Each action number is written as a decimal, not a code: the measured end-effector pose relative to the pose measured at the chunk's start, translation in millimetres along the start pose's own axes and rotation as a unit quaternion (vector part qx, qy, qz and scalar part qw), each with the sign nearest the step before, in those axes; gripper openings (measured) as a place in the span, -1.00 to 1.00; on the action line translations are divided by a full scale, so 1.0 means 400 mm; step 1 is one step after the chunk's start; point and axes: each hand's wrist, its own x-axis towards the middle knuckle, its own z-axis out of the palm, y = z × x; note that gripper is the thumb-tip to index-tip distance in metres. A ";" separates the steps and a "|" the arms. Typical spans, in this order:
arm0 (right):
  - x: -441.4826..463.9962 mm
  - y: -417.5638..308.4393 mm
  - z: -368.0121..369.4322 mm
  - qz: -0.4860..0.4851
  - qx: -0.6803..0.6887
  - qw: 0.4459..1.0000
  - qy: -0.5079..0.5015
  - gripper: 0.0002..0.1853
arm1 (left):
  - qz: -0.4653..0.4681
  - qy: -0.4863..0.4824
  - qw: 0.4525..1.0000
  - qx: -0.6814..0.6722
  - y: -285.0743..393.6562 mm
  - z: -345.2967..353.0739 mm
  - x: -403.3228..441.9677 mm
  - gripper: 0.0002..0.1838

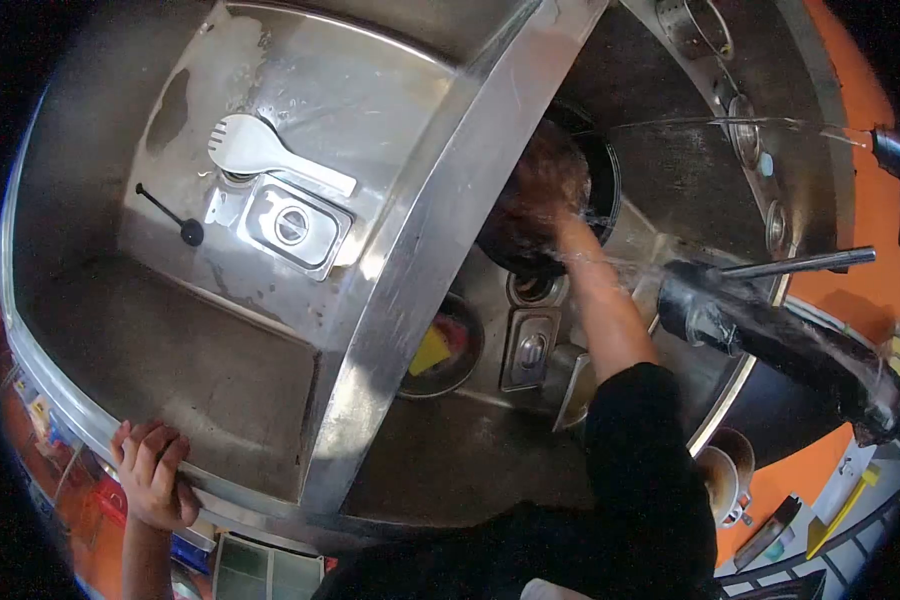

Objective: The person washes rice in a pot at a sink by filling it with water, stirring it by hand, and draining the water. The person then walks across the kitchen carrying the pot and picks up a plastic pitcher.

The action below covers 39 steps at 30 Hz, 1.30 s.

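Note:
My left hand [155, 475] rests at the sink's front rim [80, 420], its fingers curled over the steel edge. Deep in the right basin, my right hand [548, 195] reaches into a dark round pan [605, 180]. Motion and splashing water smear its fingers, so whether they hold anything is hidden. A thin jet of water crosses from the right towards the pan. Below the pan lie a small steel lid [532, 350] and a round bowl [475, 350] with a yellow sponge [431, 352] inside.
In the left basin lie a white slotted spoon [255, 150], a steel container lid [295, 225] and a black-ended stick [190, 232]. A steel divider [410, 240] separates the basins. The black faucet [710, 300] juts in from the right. Pots [725, 475] stand on the orange surface at lower right.

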 end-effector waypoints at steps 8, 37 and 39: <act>0.021 0.027 0.007 0.000 0.023 1.000 -0.006 -0.21 | 0.005 0.001 1.000 -0.005 0.004 -0.003 0.006 -0.59; 0.021 0.039 0.035 -0.025 0.063 0.997 -0.032 -0.49 | -0.008 -0.004 1.000 -0.001 -0.003 0.005 -0.006 -0.60; 0.007 0.025 0.058 -0.075 0.085 0.991 -0.065 -0.51 | -0.006 -0.003 1.000 0.002 -0.009 0.004 -0.009 -0.61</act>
